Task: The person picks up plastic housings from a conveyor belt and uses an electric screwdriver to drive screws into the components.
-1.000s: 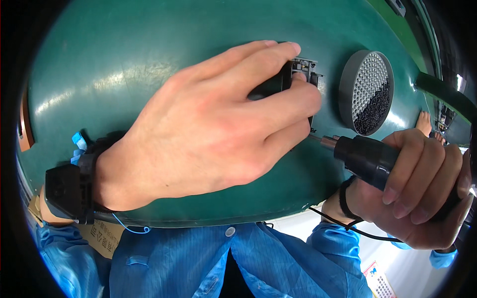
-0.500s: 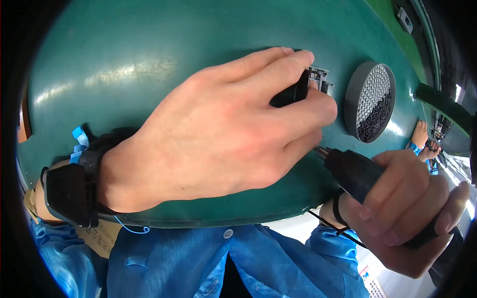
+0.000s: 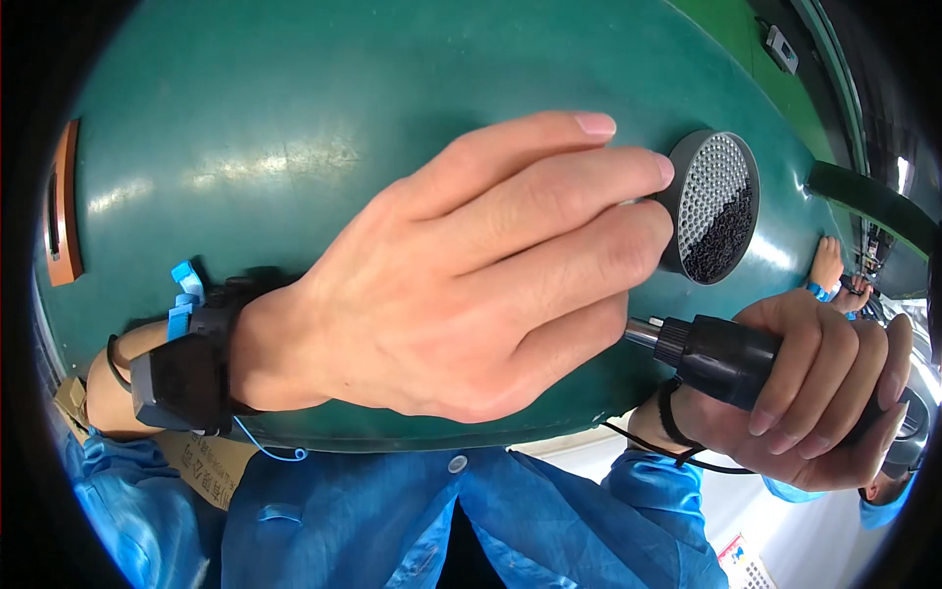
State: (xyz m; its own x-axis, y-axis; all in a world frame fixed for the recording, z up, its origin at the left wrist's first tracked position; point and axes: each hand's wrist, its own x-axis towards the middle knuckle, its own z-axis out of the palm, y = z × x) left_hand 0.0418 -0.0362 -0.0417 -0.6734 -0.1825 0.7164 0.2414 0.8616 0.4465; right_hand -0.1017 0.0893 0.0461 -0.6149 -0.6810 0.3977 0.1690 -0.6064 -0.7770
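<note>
Head view: the work is on a green surface (image 3: 245,79). The left hand (image 3: 471,265) is over the middle of the surface, back toward the camera. Its four visible fingers are slightly bent, close together and directed right. The palm and thumb are hidden; whether the hand grips a part cannot be told.

The right hand (image 3: 819,388) is at near right, with its fingers wrapped around the body of a black driver (image 3: 721,361). The metal nose (image 3: 644,332) of the driver is directed left, toward the nearest finger of the left hand. The end of the nose is out of sight at that finger; contact cannot be told.

A round grey tray (image 3: 713,169) is on the surface, right of the left hand and on the far side of the driver. Small black pieces (image 3: 721,240) lie in the near right part of its dimpled floor. One left fingertip overlaps the tray's left rim in view; contact cannot be told.

A black device (image 3: 182,383) is strapped to the left wrist. A brown block (image 3: 67,206) is at the left end of the surface. A co-worker's hand (image 3: 829,263) is at far right.
</note>
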